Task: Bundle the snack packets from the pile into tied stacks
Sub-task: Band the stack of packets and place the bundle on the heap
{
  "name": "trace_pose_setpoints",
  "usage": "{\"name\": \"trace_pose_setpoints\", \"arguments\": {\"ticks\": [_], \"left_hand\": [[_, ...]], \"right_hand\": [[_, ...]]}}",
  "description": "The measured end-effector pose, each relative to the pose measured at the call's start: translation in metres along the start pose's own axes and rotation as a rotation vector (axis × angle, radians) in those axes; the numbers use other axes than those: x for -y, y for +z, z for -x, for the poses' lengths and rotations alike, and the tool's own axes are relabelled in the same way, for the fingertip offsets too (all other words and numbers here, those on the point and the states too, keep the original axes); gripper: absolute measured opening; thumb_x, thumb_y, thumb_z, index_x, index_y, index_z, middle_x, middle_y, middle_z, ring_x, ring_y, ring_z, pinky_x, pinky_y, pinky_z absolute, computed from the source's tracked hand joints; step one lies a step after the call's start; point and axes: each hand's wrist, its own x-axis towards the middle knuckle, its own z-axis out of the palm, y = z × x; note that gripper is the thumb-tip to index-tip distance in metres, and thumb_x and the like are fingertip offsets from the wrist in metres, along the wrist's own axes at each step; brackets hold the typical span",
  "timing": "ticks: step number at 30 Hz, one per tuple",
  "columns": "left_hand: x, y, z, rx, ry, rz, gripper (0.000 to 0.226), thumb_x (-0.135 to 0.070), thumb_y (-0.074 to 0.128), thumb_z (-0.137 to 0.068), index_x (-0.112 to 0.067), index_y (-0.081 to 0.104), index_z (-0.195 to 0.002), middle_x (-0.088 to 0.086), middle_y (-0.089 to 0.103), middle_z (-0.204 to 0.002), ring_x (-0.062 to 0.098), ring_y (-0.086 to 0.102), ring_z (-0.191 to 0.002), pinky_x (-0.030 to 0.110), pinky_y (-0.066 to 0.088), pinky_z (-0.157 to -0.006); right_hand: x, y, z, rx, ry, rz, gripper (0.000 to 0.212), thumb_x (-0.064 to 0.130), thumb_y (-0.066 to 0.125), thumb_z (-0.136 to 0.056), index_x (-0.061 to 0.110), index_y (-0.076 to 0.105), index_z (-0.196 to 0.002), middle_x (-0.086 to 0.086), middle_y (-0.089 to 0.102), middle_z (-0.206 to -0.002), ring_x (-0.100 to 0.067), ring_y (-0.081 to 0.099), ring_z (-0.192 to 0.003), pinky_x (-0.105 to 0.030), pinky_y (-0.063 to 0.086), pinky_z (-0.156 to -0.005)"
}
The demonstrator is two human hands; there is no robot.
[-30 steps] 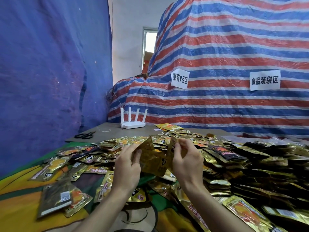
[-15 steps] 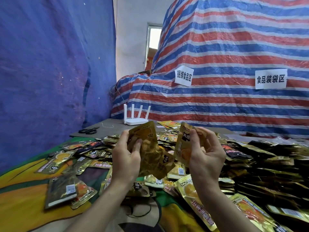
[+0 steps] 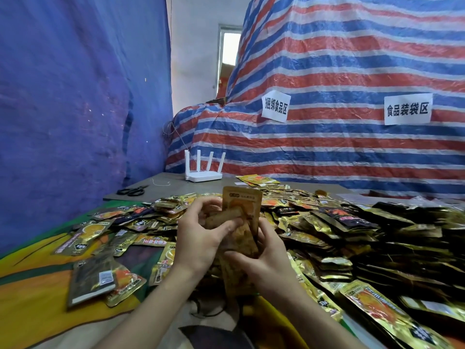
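Observation:
Both hands hold one upright stack of gold snack packets [image 3: 242, 212] at the middle of the view. My left hand [image 3: 201, 235] grips the stack from the left, its thumb across the front packet. My right hand [image 3: 264, 258] holds the stack's lower right side, fingers curled under it. A big pile of gold and black packets [image 3: 352, 238] covers the table to the right and behind. More loose packets [image 3: 105, 280] lie scattered at the left on a green and yellow cloth [image 3: 32, 298].
Black scissors [image 3: 132, 190] and a bit of white string [image 3: 161, 183] lie on the grey board at the back left. A white router [image 3: 203, 172] stands behind them. A blue tarp hangs at the left, a striped tarp [image 3: 327, 137] with paper signs at the back.
The two hands, which held separate packets apart, have come together. The packets are now pressed into one upright stack between them.

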Motion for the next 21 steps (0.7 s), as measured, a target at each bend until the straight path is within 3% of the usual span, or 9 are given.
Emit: {"name": "trace_pose_setpoints", "arguments": {"ticks": [2,4,7,10,14,18,20,21], "left_hand": [[0.003,0.001,0.002,0.039,-0.131,0.088,0.036,-0.033,0.094,-0.064,-0.027,0.070,-0.091,-0.002,0.075,-0.091,0.005,0.071,-0.082,0.016,0.054,-0.068],[0.006,0.001,0.004,0.115,-0.285,0.228,0.026,-0.040,0.086,-0.069,-0.028,0.074,-0.088,0.001,0.077,-0.090,0.014,0.072,-0.084,0.021,0.055,-0.065],[0.013,-0.003,0.005,0.194,-0.394,0.235,0.011,-0.018,0.075,-0.080,-0.026,0.077,-0.086,0.006,0.077,-0.091,0.022,0.073,-0.088,0.029,0.057,-0.068],[0.019,0.000,0.009,0.264,-0.414,0.159,0.019,-0.001,0.065,-0.093,-0.015,0.074,-0.101,0.009,0.077,-0.100,0.028,0.072,-0.098,0.043,0.061,-0.080],[0.015,0.009,0.016,0.221,-0.464,0.231,0.017,-0.002,0.064,-0.094,-0.015,0.073,-0.101,0.010,0.077,-0.098,0.029,0.073,-0.097,0.045,0.061,-0.079],[0.012,0.020,0.022,0.150,-0.523,0.293,0.017,-0.005,0.059,-0.094,-0.016,0.071,-0.098,0.015,0.075,-0.099,0.033,0.072,-0.095,0.051,0.059,-0.081],[0.009,0.024,0.024,0.097,-0.591,0.391,0.021,-0.011,0.056,-0.090,-0.009,0.059,-0.110,0.023,0.067,-0.102,0.037,0.067,-0.090,0.045,0.059,-0.068],[0.009,0.024,0.025,0.099,-0.640,0.456,0.035,-0.019,0.057,-0.086,-0.004,0.055,-0.118,0.026,0.062,-0.105,0.038,0.064,-0.089,0.042,0.057,-0.063]], "right_hand": [[-0.003,0.000,0.001,-0.023,0.024,-0.031,0.052,-0.006,0.077,-0.082,0.019,0.058,-0.123,-0.005,0.074,-0.108,-0.020,0.073,-0.101,-0.042,0.061,-0.086],[-0.005,-0.001,0.004,-0.058,0.055,-0.070,0.048,-0.005,0.074,-0.086,0.021,0.057,-0.122,-0.007,0.074,-0.106,-0.022,0.074,-0.098,-0.042,0.063,-0.080],[-0.007,-0.007,0.005,-0.148,0.103,-0.146,0.035,0.002,0.071,-0.090,0.020,0.059,-0.118,-0.006,0.074,-0.106,-0.023,0.073,-0.099,-0.045,0.062,-0.080],[-0.005,-0.014,0.004,-0.208,0.143,-0.247,0.023,0.006,0.068,-0.093,0.015,0.066,-0.113,-0.003,0.078,-0.102,-0.023,0.075,-0.094,-0.032,0.062,-0.072],[-0.002,-0.021,0.003,-0.228,0.191,-0.388,0.018,0.004,0.067,-0.091,0.012,0.069,-0.108,-0.009,0.078,-0.097,-0.025,0.076,-0.087,-0.029,0.060,-0.063],[-0.004,-0.015,0.003,-0.211,0.140,-0.365,0.024,0.013,0.073,-0.079,0.018,0.070,-0.103,-0.005,0.078,-0.095,-0.020,0.075,-0.086,-0.024,0.058,-0.062],[-0.007,-0.003,0.005,-0.183,0.088,-0.309,0.037,0.016,0.066,-0.072,0.017,0.066,-0.109,-0.002,0.077,-0.095,-0.017,0.073,-0.087,-0.024,0.057,-0.067],[-0.009,0.003,0.006,-0.169,0.067,-0.296,0.039,0.015,0.063,-0.071,0.017,0.065,-0.110,-0.001,0.076,-0.094,-0.016,0.071,-0.087,-0.024,0.056,-0.069]]}}
